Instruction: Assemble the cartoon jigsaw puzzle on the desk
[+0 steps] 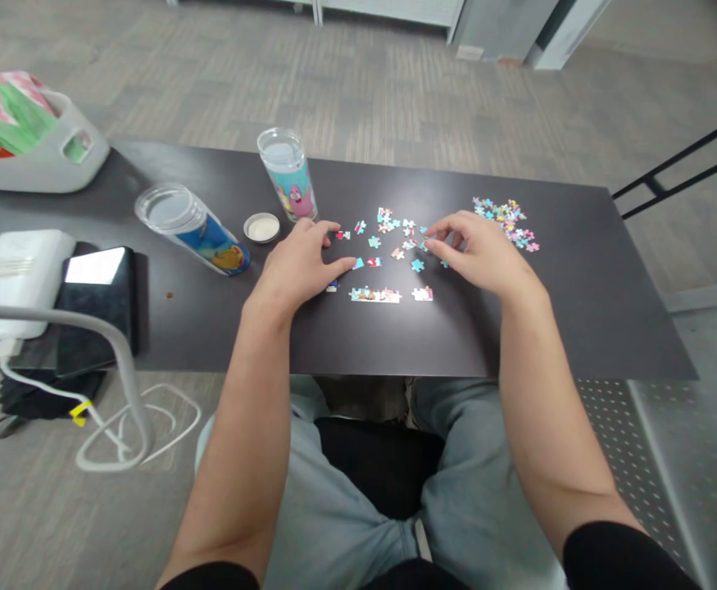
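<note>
Loose jigsaw pieces (408,244) lie spread on the dark table between my two hands. My left hand (300,260) rests there with thumb and forefinger apart; its thumb tip is at a light blue piece (359,263), beside a red one (374,262). On the right, my right hand (478,252) is over the table, its thumb and forefinger parted near small blue pieces (424,231). Its other fingers are curled and partly hidden. Closer to me is a joined strip of pieces (375,295), with a short separate section (423,294) to its right.
A heap of pieces (509,217) lies beyond my right hand. Left are two clear-topped printed canisters, one blue (207,242) and one pink-and-teal (293,184), plus a round lid (261,229). Farther left are a phone-like black slab (97,303), a white charger box (17,283) and a basket (75,156).
</note>
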Motion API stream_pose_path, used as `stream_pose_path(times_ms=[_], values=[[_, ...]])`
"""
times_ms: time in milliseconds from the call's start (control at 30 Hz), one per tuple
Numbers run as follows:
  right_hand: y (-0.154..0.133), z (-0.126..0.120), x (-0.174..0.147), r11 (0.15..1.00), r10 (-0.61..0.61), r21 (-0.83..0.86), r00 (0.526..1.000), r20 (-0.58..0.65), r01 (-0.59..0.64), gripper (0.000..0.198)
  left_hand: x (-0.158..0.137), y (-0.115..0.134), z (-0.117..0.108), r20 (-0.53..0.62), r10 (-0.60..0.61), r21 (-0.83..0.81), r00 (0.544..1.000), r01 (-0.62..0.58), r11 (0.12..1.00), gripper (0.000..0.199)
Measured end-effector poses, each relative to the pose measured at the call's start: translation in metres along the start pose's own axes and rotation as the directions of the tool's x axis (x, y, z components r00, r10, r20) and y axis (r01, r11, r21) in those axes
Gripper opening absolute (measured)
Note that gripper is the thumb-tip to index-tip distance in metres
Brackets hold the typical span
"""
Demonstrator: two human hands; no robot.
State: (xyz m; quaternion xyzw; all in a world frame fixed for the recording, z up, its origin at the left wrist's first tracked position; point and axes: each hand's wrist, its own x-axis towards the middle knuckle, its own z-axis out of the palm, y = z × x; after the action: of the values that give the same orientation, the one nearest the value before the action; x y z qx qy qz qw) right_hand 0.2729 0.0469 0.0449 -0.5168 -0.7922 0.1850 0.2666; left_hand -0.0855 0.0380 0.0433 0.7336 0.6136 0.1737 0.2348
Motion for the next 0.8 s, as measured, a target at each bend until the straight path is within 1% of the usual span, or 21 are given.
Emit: stream_pose_path(times_ms=[100,167,267,333,400,467,533,567,633,733,800], values=[[0.007,-0.016,0.003,1.000,0.011,0.028,0.997,0.082,-0.013,0.022,0.004,-0.010,0.000,0.008,0.026,-0.014,1.000,-0.026,1.000,0.065],[0.011,-0.025,0.007,0.999,0.032,0.013,0.991,0.133,-0.034,0.022,0.007,-0.014,0.000,0.006,0.035,-0.018,0.999,-0.035,0.999,0.063],[0.014,-0.029,0.016,0.999,0.031,-0.031,0.990,0.135,-0.027,0.021,0.011,-0.010,-0.001,-0.004,0.033,0.002,0.999,-0.033,0.999,0.063],[0.011,-0.023,0.023,1.000,-0.005,-0.026,0.992,0.123,0.008,0.022,0.012,-0.003,0.000,-0.024,0.018,0.026,1.000,-0.017,1.000,0.061],[0.006,-0.014,0.027,0.999,-0.045,0.001,0.988,0.150,0.045,0.026,0.014,0.006,0.002,-0.046,0.013,0.036,0.999,-0.012,0.999,0.066],[-0.001,-0.002,0.030,0.998,-0.067,0.015,0.979,0.195,0.065,0.031,0.015,0.014,0.006,-0.049,0.050,0.033,0.998,-0.048,0.998,0.076],[-0.006,0.009,0.032,0.997,-0.073,0.015,0.981,0.179,0.072,0.036,0.016,0.019,0.010,-0.028,0.116,0.027,0.993,-0.116,0.993,0.083],[-0.007,0.014,0.033,0.998,-0.070,0.010,0.986,0.152,0.069,0.037,0.018,0.021,0.012,-0.015,0.145,0.027,0.989,-0.145,0.989,0.081],[-0.006,0.023,0.037,0.998,-0.057,-0.006,0.994,0.092,0.058,0.034,0.020,0.021,0.015,0.006,0.171,0.042,0.985,-0.172,0.984,0.071],[0.000,0.033,0.050,0.999,-0.012,-0.031,0.999,0.034,0.013,0.030,0.025,0.018,0.018,0.007,0.148,0.076,0.989,-0.148,0.986,0.053],[0.004,0.039,0.063,0.999,0.027,-0.037,1.000,0.008,-0.027,0.028,0.028,0.016,0.019,-0.002,0.135,0.080,0.991,-0.135,0.988,0.047]])
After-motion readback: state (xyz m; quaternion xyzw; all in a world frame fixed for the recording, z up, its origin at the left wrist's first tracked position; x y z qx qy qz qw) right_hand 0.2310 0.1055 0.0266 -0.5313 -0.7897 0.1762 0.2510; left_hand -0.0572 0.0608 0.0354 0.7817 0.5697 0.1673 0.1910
